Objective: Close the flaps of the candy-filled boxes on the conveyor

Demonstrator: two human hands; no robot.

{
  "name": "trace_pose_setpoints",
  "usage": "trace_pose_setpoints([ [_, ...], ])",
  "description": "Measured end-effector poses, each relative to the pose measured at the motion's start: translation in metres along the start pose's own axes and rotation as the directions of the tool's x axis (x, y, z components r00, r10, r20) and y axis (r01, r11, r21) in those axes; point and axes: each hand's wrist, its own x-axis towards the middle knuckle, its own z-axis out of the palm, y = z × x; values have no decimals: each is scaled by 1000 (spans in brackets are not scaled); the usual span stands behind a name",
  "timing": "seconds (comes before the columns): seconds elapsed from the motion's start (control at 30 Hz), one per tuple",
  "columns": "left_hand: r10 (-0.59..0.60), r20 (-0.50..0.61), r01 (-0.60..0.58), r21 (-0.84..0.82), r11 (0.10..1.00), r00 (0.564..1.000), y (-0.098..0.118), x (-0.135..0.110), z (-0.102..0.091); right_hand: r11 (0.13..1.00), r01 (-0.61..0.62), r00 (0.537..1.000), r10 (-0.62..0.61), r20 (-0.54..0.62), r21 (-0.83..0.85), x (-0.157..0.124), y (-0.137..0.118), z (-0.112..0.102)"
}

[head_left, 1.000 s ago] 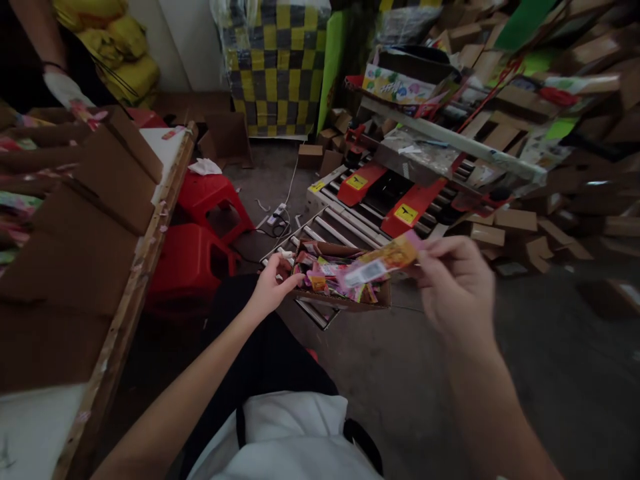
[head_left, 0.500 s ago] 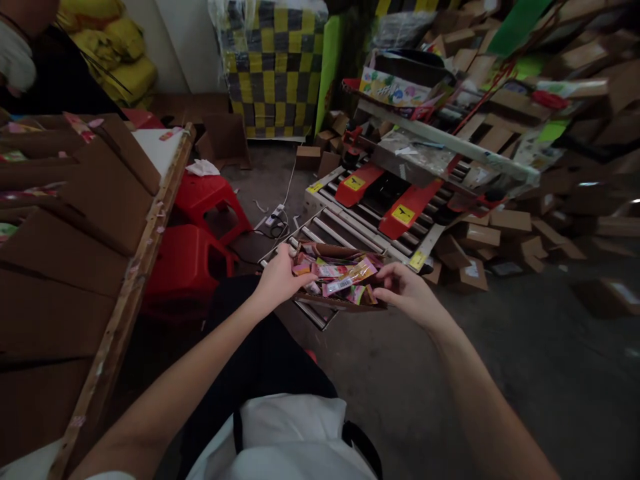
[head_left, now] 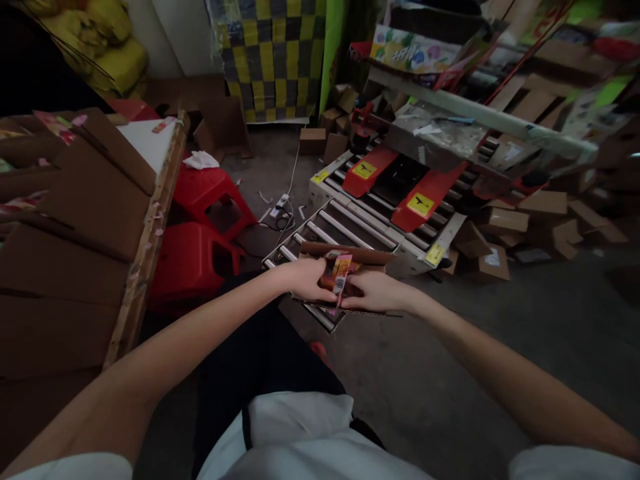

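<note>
A small brown cardboard box (head_left: 350,253) full of colourful sachets sits on the near end of a roller conveyor (head_left: 320,230). Both my hands are inside it, side by side. My left hand (head_left: 306,280) and my right hand (head_left: 374,292) are curled around the sachets (head_left: 341,272), pressing them together from either side. One pink and orange sachet stands upright between my hands. The rest of the box's contents are hidden under my fingers.
A wooden-edged table (head_left: 145,233) with brown cartons (head_left: 80,220) runs along the left. Two red plastic stools (head_left: 200,227) stand beside it. The conveyor has red guide plates (head_left: 423,200). Loose small cartons (head_left: 495,227) litter the concrete floor at right. A power strip (head_left: 281,203) lies on the floor.
My right hand brought a sachet down from the air into the box. Both hands then closed in over the sachets. The other person's gloved hand at upper left has gone from view.
</note>
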Motion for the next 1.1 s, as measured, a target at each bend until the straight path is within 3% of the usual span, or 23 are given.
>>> trace_pose_setpoints([
  [0.1, 113, 76, -90, -260, 962, 991, -15, -13, -3, 955, 171, 984, -177, 2, 244, -16, 9, -2],
  [0.2, 90, 12, -76, -426, 902, 996, -22, -14, 6, 906, 209, 978, -201, -61, 369, -23, 12, 1],
  [0.27, -50, -77, 18, -374, 927, 996, -19, -4, 14, 883, 167, 986, -147, -80, 438, -24, 10, 5],
  [0.37, -226, -253, 202, -117, 972, 941, -5, 16, 21, 857, 125, 988, -63, -140, 500, -27, 6, 11],
  [0.43, -252, -275, 259, -14, 966, 928, 2, 26, 18, 859, 114, 970, 11, -241, 499, -30, 4, 15],
  [0.5, -245, -138, 242, -38, 969, 960, 3, 31, 10, 869, 100, 953, 56, -298, 485, -32, 5, 17],
  [0.57, -196, 19, 197, -108, 974, 980, -2, 30, 0, 905, 39, 958, 86, -273, 424, -29, 8, 15],
  [0.63, -138, 75, 148, -159, 976, 988, -10, 26, -9, 944, -46, 961, 131, -242, 327, -21, 11, 10],
  [0.7, -117, 42, 123, -192, 974, 992, -16, 18, -12, 959, -120, 944, 191, -268, 257, -12, 12, 6],
  [0.8, -110, -146, 87, -155, 984, 983, -14, 2, -1, 953, -206, 884, 279, -376, 221, -10, 3, 10],
  [0.87, -109, -298, 89, -82, 993, 948, -5, -8, 14, 956, -253, 765, 291, -574, 147, -14, -9, 21],
  [0.93, -149, -444, 152, -28, 988, 884, 5, -15, 30, 975, -220, 652, 136, -746, -14, -17, -20, 34],
  [0.97, -167, -526, 200, 5, 980, 834, 10, -17, 36, 978, -183, 627, 37, -778, -100, -16, -23, 39],
  [1.0, -167, -602, 242, 46, 969, 781, 13, -18, 41, 978, -138, 639, -32, -769, -155, -13, -25, 44],
  [1.03, -144, -662, 271, 92, 958, 735, 15, -19, 45, 981, -96, 680, -58, -731, -167, -8, -25, 46],
  [1.1, -48, -710, 267, 200, 943, 703, 15, -20, 48, 992, -68, 758, -17, -652, -104, 5, -17, 46],
])
